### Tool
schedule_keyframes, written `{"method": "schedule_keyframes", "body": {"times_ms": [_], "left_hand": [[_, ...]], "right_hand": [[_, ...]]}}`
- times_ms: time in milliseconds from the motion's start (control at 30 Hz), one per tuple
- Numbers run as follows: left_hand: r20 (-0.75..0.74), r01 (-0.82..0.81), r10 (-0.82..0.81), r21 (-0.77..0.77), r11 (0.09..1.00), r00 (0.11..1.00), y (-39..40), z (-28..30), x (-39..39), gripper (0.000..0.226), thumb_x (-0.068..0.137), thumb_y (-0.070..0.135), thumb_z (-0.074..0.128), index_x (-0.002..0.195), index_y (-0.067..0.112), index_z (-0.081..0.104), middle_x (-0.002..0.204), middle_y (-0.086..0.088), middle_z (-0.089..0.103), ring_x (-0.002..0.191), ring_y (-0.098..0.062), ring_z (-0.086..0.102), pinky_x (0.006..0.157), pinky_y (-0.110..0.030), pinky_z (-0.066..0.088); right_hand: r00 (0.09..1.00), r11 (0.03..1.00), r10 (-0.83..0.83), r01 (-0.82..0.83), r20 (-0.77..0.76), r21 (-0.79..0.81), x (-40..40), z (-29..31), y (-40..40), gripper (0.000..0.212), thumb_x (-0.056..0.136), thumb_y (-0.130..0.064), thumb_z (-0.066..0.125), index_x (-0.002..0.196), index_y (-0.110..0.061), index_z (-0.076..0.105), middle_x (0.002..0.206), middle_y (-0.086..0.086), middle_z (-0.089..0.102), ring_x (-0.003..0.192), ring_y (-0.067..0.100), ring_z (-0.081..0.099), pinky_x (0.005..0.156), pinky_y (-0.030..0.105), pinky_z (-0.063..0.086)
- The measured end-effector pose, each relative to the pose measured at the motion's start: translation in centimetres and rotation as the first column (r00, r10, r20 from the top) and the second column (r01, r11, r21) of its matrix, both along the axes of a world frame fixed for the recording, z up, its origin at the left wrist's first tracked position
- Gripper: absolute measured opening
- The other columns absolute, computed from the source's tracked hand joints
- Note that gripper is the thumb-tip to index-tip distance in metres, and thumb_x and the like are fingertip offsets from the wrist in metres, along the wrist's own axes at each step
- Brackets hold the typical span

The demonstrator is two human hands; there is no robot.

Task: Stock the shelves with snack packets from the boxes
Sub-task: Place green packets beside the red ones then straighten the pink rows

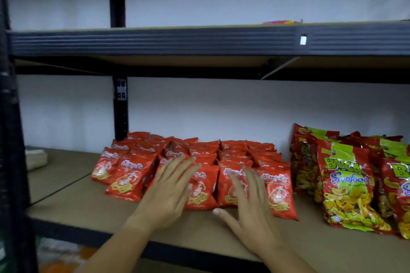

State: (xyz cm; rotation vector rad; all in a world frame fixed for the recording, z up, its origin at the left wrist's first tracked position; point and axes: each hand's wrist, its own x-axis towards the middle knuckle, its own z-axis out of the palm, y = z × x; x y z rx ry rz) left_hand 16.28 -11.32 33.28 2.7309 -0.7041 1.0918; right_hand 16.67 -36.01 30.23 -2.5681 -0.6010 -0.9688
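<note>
Both hands flat, fingers spread wide, nothing gripped. Left hand (168, 190) and right hand (249, 201) sit against the front row of red packets (199, 186) on the shelf (88, 204), likely squaring the rows. Seafood bags (346, 184) stand just right, grouped by type.

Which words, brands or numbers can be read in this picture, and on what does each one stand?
"Seafood": blue script on the large red and green crisp packet at the right of the lower shelf.
"BIKA", partly readable: yellow-green capitals above it on the same packet.
Small red snack packets: white script brand, too blurred to read with certainty.
White tag on the black upper shelf beam: no readable text.
</note>
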Motion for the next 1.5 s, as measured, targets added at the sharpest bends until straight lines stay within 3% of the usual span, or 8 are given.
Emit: {"method": "schedule_keyframes", "body": {"times_ms": [167, 333, 467, 600, 767, 900, 1367, 1500], "left_hand": [[-0.18, 0.042, -0.036, 0.031, 0.999, 0.983, 5.2, -0.9, -0.3, 0.059, 0.107, 0.049, 0.024, 0.158, 0.036, -0.004, 0.164, 0.022, -0.014, 0.151, -0.008, -0.018, 0.125, -0.043, 0.008], [-0.258, 0.04, -0.023, 0.059, 0.997, 0.966, 5.7, -1.7, 1.1, 0.061, 0.106, 0.054, 0.023, 0.154, 0.045, -0.015, 0.158, 0.028, -0.026, 0.146, -0.001, -0.028, 0.123, -0.037, -0.002], [-0.137, -0.082, 0.097, 0.114, 0.99, 0.986, 6.7, -2.9, 4.1, 0.058, 0.106, 0.055, 0.018, 0.156, 0.042, -0.007, 0.164, 0.018, -0.005, 0.15, -0.007, -0.018, 0.124, -0.032, -0.001], [-0.087, -0.206, 0.21, 0.05, 0.977, 0.974, 6.5, -3.5, 6.5, 0.064, 0.102, 0.06, 0.015, 0.159, 0.034, 0.003, 0.157, -0.003, 0.018, 0.151, -0.025, 0.003, 0.123, -0.046, 0.021], [-0.105, -0.226, 0.218, -0.071, 0.972, 0.97, 5.7, -4.3, 9.2, 0.069, 0.097, 0.068, 0.01, 0.152, 0.042, -0.023, 0.163, -0.001, -0.025, 0.147, -0.026, -0.031, 0.122, -0.042, -0.003], [-0.106, -0.278, 0.268, -0.095, 0.956, 0.957, 5.4, -4.3, 10.2, 0.07, 0.093, 0.069, 0.004, 0.149, 0.043, -0.028, 0.156, -0.002, -0.041, 0.145, -0.028, -0.036, 0.119, -0.045, -0.012], [-0.028, -0.239, 0.238, -0.166, 0.957, 0.971, 5.6, -4.3, 9.5, 0.055, 0.103, 0.052, 0.007, 0.158, 0.041, 0.007, 0.167, 0.005, -0.005, 0.152, -0.017, -0.015, 0.124, -0.043, -0.006], [-0.001, -0.235, 0.239, -0.185, 0.954, 0.971, 5.4, -4.0, 9.7, 0.05, 0.105, 0.043, 0.019, 0.142, 0.021, 0.045, 0.144, -0.008, 0.039, 0.143, -0.03, 0.025, 0.117, -0.052, 0.029]], "right_hand": [[0.993, 0.988, 0.109, -0.113, -0.036, -0.106, 0.8, -0.5, 7.0, 0.099, 0.089, -0.072, 0.04, 0.155, -0.028, -0.019, 0.159, -0.003, -0.034, 0.144, 0.016, -0.035, 0.122, 0.038, -0.013], [0.992, 0.984, 0.11, -0.117, -0.058, -0.133, 2.9, -0.6, 9.6, 0.1, 0.092, -0.059, 0.044, 0.153, -0.016, -0.022, 0.159, 0.0, -0.033, 0.144, 0.013, -0.035, 0.119, 0.036, -0.015], [0.99, 0.984, 0.089, -0.104, -0.11, -0.143, 4.3, -0.4, 10.8, 0.093, 0.098, -0.051, 0.042, 0.152, -0.016, -0.024, 0.157, -0.001, -0.036, 0.14, 0.012, -0.041, 0.121, 0.036, -0.015], [0.988, 0.986, 0.074, -0.093, -0.134, -0.141, 5.2, -0.2, 11.6, 0.096, 0.098, -0.049, 0.046, 0.152, -0.016, -0.025, 0.158, 0.001, -0.036, 0.14, 0.015, -0.041, 0.116, 0.032, -0.021], [0.98, 0.986, 0.056, -0.084, -0.19, -0.145, 6.7, -0.8, 12.1, 0.098, 0.098, -0.049, 0.045, 0.149, -0.012, -0.03, 0.155, 0.004, -0.041, 0.139, 0.019, -0.043, 0.121, 0.039, -0.016], [0.974, 0.984, 0.052, -0.087, -0.219, -0.154, 7.0, -1.0, 12.1, 0.09, 0.102, -0.047, 0.037, 0.148, -0.012, -0.032, 0.147, 0.003, -0.051, 0.135, 0.019, -0.049, 0.119, 0.041, -0.02], [0.992, 0.991, 0.101, -0.107, -0.073, -0.08, 6.0, -0.6, 11.8, 0.074, 0.105, -0.031, 0.033, 0.154, -0.017, -0.021, 0.157, 0.0, -0.037, 0.141, 0.013, -0.04, 0.121, 0.035, -0.015], [0.991, 0.992, 0.102, -0.108, -0.087, -0.07, 6.2, -0.8, 11.8, 0.076, 0.103, -0.028, 0.036, 0.155, -0.018, -0.019, 0.16, 0.0, -0.03, 0.141, 0.012, -0.039, 0.122, 0.035, -0.012]]}}
